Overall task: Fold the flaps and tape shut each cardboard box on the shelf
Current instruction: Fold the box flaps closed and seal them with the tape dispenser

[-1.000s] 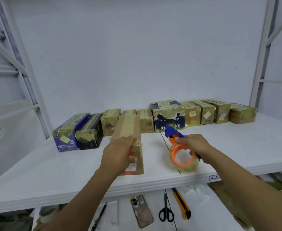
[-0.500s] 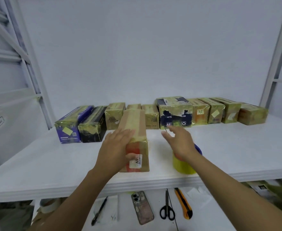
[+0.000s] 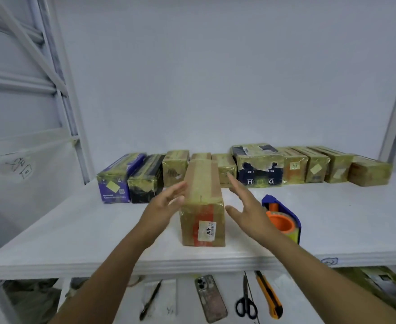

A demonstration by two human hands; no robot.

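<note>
A long brown cardboard box [image 3: 203,202] lies on the white shelf [image 3: 75,235], one end toward me, with tape along its top and a red patch and white label on the near end. My left hand [image 3: 166,204] is open at the box's left side, fingers straight. My right hand [image 3: 246,206] is open just right of the box, a small gap between them. A blue and orange tape dispenser [image 3: 283,218] stands on the shelf behind my right hand.
Several taped boxes [image 3: 257,167] stand in a row along the back wall. On the lower surface lie a phone [image 3: 210,298], scissors [image 3: 246,300], an orange utility knife [image 3: 269,295] and a pen [image 3: 150,300]. White frame posts rise at both sides.
My right hand set the tape dispenser down on the shelf and moved left beside the box. My left hand came off the box top and opened at its left side.
</note>
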